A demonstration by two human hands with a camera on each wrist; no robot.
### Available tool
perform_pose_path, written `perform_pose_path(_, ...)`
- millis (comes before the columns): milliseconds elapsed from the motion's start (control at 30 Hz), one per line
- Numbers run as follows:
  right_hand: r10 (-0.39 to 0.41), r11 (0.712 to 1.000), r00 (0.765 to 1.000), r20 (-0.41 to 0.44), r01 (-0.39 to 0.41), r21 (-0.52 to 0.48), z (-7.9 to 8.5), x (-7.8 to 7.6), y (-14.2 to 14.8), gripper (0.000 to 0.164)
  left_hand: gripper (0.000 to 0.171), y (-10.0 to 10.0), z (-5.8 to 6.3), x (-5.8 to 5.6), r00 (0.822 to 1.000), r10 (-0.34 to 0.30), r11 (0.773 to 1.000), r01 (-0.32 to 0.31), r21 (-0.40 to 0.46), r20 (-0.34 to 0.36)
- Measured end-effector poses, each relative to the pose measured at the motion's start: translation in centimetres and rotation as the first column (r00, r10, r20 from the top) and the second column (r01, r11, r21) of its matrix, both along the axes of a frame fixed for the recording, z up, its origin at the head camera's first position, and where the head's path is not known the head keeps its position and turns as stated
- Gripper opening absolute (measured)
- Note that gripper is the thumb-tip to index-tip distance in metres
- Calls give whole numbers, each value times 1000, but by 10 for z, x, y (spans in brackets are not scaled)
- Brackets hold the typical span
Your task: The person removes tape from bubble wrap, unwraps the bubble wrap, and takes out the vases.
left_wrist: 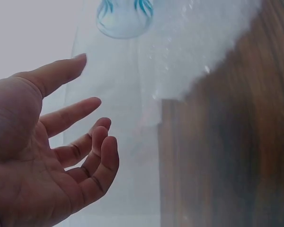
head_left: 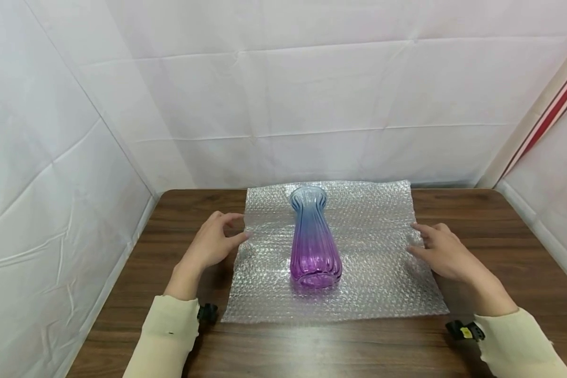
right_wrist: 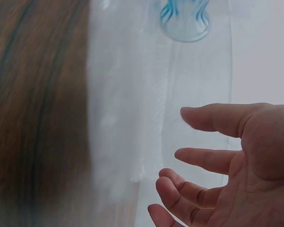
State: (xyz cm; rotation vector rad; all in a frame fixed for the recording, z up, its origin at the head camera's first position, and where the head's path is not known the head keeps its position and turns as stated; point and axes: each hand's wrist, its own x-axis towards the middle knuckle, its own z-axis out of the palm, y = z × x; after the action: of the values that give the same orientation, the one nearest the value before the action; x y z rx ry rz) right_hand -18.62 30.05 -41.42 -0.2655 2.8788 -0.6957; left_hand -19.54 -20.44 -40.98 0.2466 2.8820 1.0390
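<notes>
A ribbed glass vase (head_left: 315, 244), blue at its flared mouth and purple toward the base, lies on its side with the mouth toward the back wall. Under it a sheet of bubble wrap (head_left: 375, 278) is spread flat on the table. My left hand (head_left: 211, 242) is at the sheet's left edge, thumb and fingers apart. Opposite, my right hand (head_left: 445, 253) has its fingertips right at the right edge. Both wrist views show the left hand (left_wrist: 52, 151) and right hand (right_wrist: 232, 170) with loosely bent fingers and nothing between them; the vase's rim (left_wrist: 125, 28) appears beyond.
The dark wood-grain table (head_left: 331, 349) extends past the sheet on both sides and in front. White cloth (head_left: 283, 100) hangs behind the table and along its sides. A red-striped strip (head_left: 555, 107) runs down at the right. Dark wrist straps (head_left: 208, 313) sit at both sleeve cuffs.
</notes>
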Motion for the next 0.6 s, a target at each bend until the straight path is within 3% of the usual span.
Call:
perform_pose_path(267,4,995,1000,17,-2,-103,8,-2,-18,74,64,19,13,4,999,-34,998,33,57,8)
perform_pose_path(600,41,973,997,60,-26,-230,12,-3,-43,76,73,44,17,6,996,-65,996,61,70,57)
